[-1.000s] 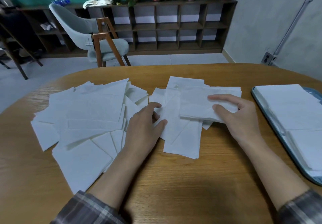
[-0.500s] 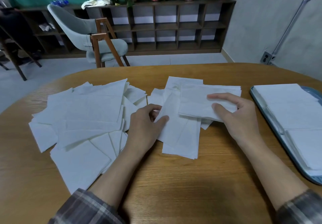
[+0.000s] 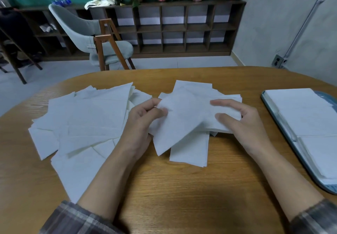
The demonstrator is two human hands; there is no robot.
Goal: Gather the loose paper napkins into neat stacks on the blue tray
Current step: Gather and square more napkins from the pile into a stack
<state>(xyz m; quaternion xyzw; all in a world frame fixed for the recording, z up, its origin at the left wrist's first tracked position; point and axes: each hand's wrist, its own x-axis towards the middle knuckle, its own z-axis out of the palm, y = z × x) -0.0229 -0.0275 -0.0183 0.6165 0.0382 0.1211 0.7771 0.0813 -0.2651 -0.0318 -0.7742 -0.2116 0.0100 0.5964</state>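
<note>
Left hand (image 3: 144, 122), right hand (image 3: 245, 124) grip napkins (image 3: 187, 119) at edges.

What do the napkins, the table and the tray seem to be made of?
Napkins: thin white paper, matte and soft; the lifted one bends limply.
Table: wood or wood veneer, light brown with a satin finish; grain lines show.
Tray: probably plastic, blue and smooth, with a rounded rim; painted metal cannot be excluded.
</note>
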